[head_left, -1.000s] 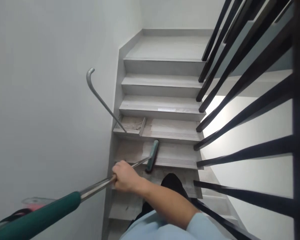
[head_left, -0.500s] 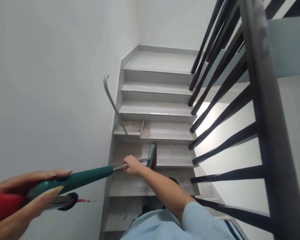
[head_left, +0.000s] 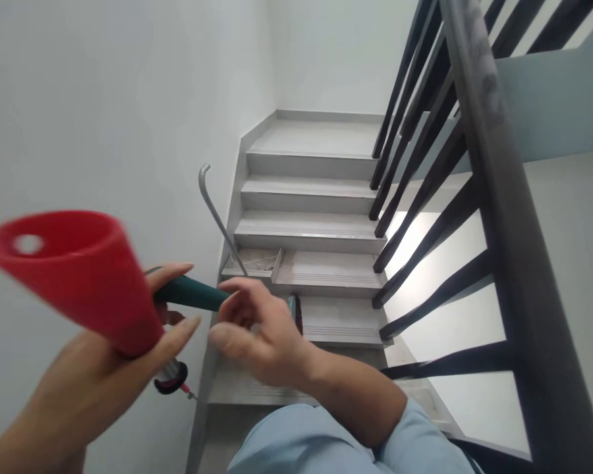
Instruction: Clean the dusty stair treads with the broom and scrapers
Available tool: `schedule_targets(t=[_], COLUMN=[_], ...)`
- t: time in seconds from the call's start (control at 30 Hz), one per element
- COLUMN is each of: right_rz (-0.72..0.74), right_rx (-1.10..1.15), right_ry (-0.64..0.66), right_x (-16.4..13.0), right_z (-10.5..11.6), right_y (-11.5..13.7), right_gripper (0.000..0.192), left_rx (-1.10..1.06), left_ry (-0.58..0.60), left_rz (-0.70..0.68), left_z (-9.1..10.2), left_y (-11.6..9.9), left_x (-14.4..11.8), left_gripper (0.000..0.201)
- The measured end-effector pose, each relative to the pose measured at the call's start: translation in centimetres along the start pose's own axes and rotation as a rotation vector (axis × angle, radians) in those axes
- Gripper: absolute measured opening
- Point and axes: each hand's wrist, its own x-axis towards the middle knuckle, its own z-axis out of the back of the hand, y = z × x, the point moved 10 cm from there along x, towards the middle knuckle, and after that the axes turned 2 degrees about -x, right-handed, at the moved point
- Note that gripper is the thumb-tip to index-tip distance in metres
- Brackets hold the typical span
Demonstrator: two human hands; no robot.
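Observation:
A broom with a green grip (head_left: 192,293) and a wide red end cap (head_left: 74,270) runs from lower left down toward the stairs. My left hand (head_left: 79,388) is closed on it just below the red cap. My right hand (head_left: 261,332), blurred, curls loosely over the green grip further down. The broom head (head_left: 296,315), green with dark red bristles, rests on a step just past my right hand. A small black and red piece (head_left: 172,380) with a metal tip sticks out under my left hand.
A long-handled metal dustpan (head_left: 257,263) sits on the step below the broom head, its handle (head_left: 216,214) leaning on the white wall (head_left: 103,118). Grey stairs descend to a landing (head_left: 321,135). Black railing bars (head_left: 425,164) line the right side.
The broom has been drawn up toward me, so the red cap now fills the left. My right hand has slid up from the metal shaft onto the green grip.

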Motion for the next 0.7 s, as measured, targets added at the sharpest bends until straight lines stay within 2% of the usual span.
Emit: schedule_targets(t=[0.07, 0.13, 0.2, 0.27, 0.37, 0.43, 0.53, 0.63, 0.7], right_rz=[-0.085, -0.225, -0.377, -0.491, -0.565, -0.580, -0.575, -0.557, -0.585], right_rx=[0.221, 0.367, 0.458, 0.540, 0.653, 0.706, 0.793, 0.900, 0.958], right_ry=[0.092, 0.272, 0.434, 0.497, 0.480, 0.461, 0.378, 0.220, 0.179], right_x=[-0.2, -0.9, -2.2, -3.6, -5.6, -7.0, -9.1, -10.7, -11.9], right_z=[1.9, 2.6, 3.0, 3.8, 5.2, 6.0, 6.8, 7.6, 7.8], right_y=[0.9, 0.9, 0.6, 0.4, 0.3, 0.1, -0.6, -2.0, -3.6], right_gripper=[0.066, 0.078, 0.087, 0.091, 0.089, 0.078, 0.065, 0.078, 0.081], left_rx=[0.065, 0.133, 0.234, 0.333, 0.471, 0.509, 0.516, 0.534, 0.512], left_ry=[0.032, 0.016, -0.015, -0.043, -0.073, -0.080, -0.004, 0.090, 0.162], left_rz=[-0.191, -0.439, -0.609, -0.691, -0.761, -0.792, -0.849, -0.961, -0.986], left_z=[-2.4, -4.6, -6.5, -8.0, -9.9, -11.2, -13.8, -16.0, -16.4], left_y=[-4.8, -9.0, -11.6, -13.3, -15.2, -16.3, -17.3, -18.2, -18.5], left_x=[-0.5, -1.2, -2.0, -2.4, -3.1, -3.7, -4.7, -5.8, -5.7], left_gripper=[0.059, 0.056, 0.059, 0.061, 0.063, 0.064, 0.064, 0.065, 0.066])
